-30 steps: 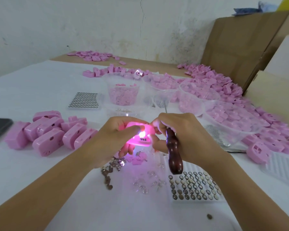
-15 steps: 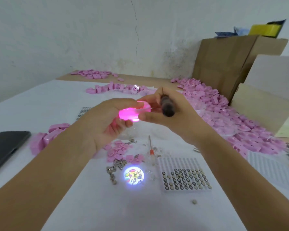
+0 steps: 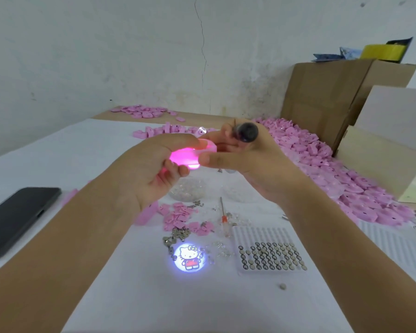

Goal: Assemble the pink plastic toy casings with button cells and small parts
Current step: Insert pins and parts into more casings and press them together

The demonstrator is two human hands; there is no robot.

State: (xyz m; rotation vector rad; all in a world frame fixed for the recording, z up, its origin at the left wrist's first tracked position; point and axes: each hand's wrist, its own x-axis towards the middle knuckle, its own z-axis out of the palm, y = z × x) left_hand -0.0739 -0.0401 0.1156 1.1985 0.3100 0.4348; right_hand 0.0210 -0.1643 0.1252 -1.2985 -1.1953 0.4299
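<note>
Nearest: round cartoon-cat light patch [image 3: 189, 257] on white table [image 3: 82, 150], beside white tray of button cells [image 3: 269, 257]. Aloft over it: glowing pink plastic casing [image 3: 190, 157], long axis left–right, beam apparently downward. Grip: left hand [image 3: 154, 169] pinches left end, thumb on top; right hand [image 3: 247, 159] curls round dark wooden tool handle [image 3: 246, 132], thumb on right end. Beyond: heap of loose pink casings [image 3: 322, 164].

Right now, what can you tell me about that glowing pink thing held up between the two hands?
It is a small rounded pink casing of smooth plastic, glowing bright magenta from within. It is held above the white table. The left hand grips one end, thumb on top, fingers beneath; the right hand, also gripping a dark-handled tool, touches the other end with its thumb. A round cartoon picture shines on the table below, seemingly cast by it.
</note>
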